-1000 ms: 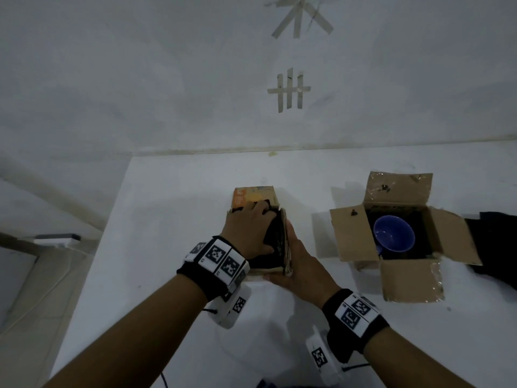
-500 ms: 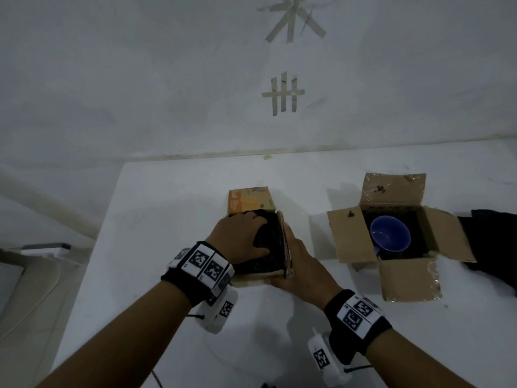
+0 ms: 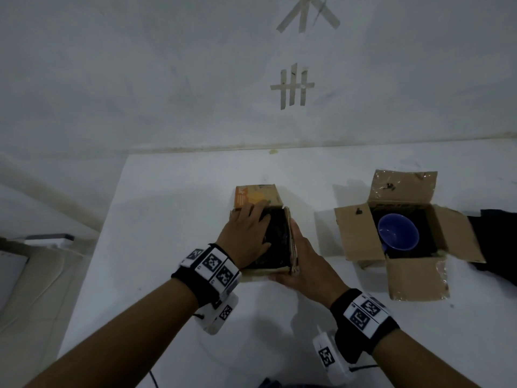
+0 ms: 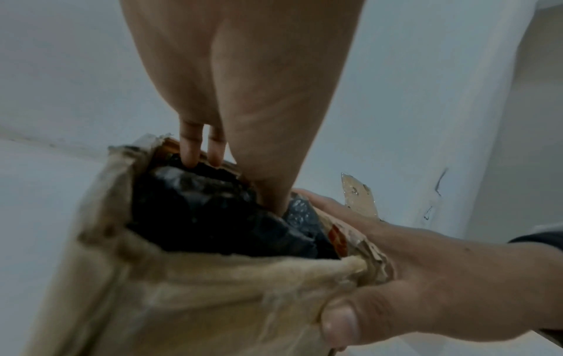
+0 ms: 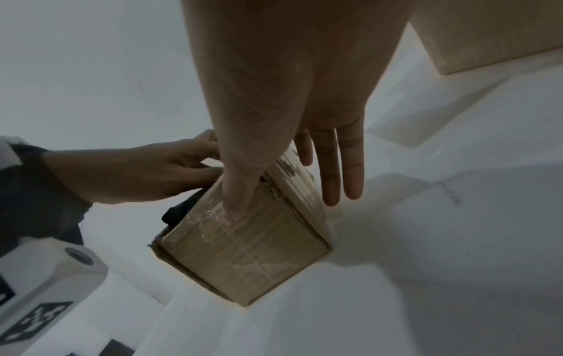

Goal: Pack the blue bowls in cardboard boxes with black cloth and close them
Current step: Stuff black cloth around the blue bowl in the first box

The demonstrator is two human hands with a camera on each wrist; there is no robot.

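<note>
The white table (image 3: 173, 208) is carrying two cardboard boxes. The left box (image 3: 251, 274) is the landmark, and it is nearly packed: black cloth (image 3: 277, 239) is filling its mouth and hiding whatever is lying beneath, while its flaps are standing open, so closing is remaining. To its right, well apart, the right box (image 3: 361, 233) is sitting with all flaps spread, a blue bowl (image 3: 398, 236) lying uncovered on dark lining. Beyond that, spare black fabric (image 3: 498, 242) is waiting. The left hand (image 3: 246, 236) is pressing flat, fingers extended, onto the cloth; the right hand (image 3: 305, 264) is bracing the left box's right side, fingers straight, gripping nothing
</note>
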